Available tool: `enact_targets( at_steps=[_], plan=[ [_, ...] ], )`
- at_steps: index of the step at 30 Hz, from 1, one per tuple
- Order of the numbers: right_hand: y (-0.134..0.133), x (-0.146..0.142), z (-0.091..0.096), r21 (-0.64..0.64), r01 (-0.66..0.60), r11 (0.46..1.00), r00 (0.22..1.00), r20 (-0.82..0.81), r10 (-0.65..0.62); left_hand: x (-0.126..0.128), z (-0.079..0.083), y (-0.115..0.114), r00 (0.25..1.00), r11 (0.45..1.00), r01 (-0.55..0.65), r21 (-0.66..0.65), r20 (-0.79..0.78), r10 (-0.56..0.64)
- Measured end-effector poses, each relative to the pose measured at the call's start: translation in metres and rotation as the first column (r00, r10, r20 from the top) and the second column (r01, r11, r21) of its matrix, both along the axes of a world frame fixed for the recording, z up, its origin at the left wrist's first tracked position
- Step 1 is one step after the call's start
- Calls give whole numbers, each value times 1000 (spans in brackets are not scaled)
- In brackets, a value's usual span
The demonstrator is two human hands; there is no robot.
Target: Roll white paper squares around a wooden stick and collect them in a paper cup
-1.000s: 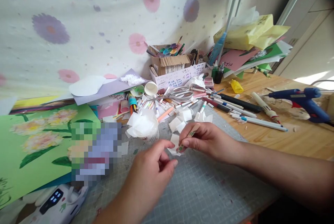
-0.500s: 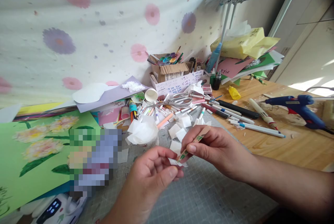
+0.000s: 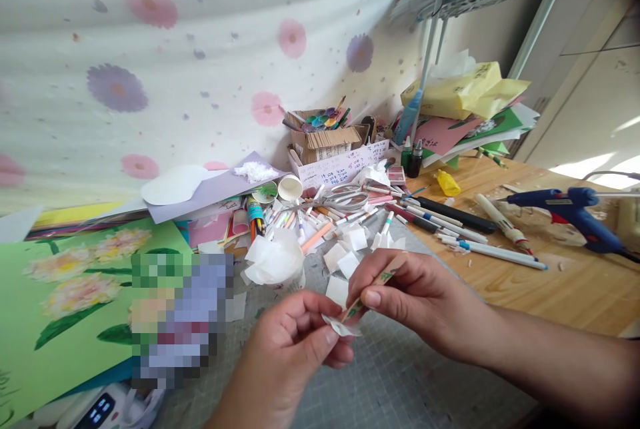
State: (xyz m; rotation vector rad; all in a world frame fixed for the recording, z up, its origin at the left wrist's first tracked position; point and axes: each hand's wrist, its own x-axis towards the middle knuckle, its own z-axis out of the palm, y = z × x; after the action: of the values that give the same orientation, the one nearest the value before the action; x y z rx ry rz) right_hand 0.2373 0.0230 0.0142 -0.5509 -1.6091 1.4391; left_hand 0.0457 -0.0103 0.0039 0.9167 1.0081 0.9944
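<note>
A small white paper piece (image 3: 344, 327) is pinched between the thumb and fingers of the left hand (image 3: 297, 339), above the grey cutting mat (image 3: 390, 382). The lower end of a flat wooden stick (image 3: 387, 274) meets it; the right hand (image 3: 413, 292) grips the stick, hiding part of its length. How far the stick overlaps the paper is hard to tell. Toward the left of the tabletop (image 3: 560, 282), pixelation obscures part of a green sheet (image 3: 70, 356); the frame's bottom edge cuts off a white device (image 3: 113, 409).
</note>
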Motion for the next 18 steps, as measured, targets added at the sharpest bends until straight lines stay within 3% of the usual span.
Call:
enact_targets(
  at_steps=[4, 11, 18],
  plan=[
    [-2, 5, 2, 62, 12, 998, 999, 42, -15, 0, 0, -1, 1000, 1000, -17, -18, 7, 17],
    [-5, 8, 9, 362, -7, 932, 992, 123, -40, 1, 2, -2, 998, 997, -54, -56, -21, 53],
    [-2, 4, 6, 394, 8, 919, 992, 114, -58, 1, 3, -4, 999, 998, -46, -49, -15, 46]
  ],
)
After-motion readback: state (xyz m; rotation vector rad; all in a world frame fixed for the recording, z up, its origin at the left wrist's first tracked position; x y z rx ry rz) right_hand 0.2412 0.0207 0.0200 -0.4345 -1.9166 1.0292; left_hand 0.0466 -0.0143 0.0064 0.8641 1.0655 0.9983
